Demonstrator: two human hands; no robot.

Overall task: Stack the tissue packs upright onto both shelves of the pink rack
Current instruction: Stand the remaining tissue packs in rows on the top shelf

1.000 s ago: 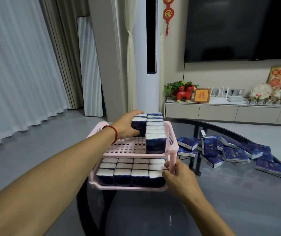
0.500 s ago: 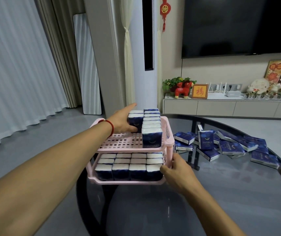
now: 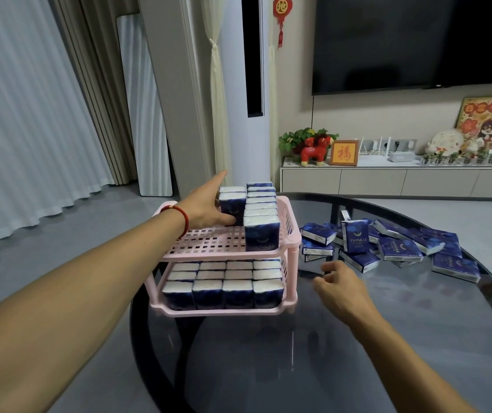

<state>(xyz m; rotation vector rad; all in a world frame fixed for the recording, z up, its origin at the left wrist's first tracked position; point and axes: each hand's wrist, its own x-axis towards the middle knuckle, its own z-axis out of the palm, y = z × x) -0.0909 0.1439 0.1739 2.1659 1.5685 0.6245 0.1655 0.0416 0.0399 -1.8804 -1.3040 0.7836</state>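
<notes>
The left hand (image 3: 206, 204) reaches over the top shelf of the pink rack (image 3: 293, 238), forefinger stretched straight ahead and thumb pressed to the front face of an upright tissue pack (image 3: 232, 207) (the short second column, at the shelf's far edge), its long axis vertical, white top upward. The right hand (image 3: 341, 289) hovers over the glass table (image 3: 358, 353) just beside the rack's right edge, fingers loosely curled, holding nothing. Loose packs (image 3: 393, 242) mostly lie flat toward the table's far right edge, one (image 3: 355, 235) standing upright
</notes>
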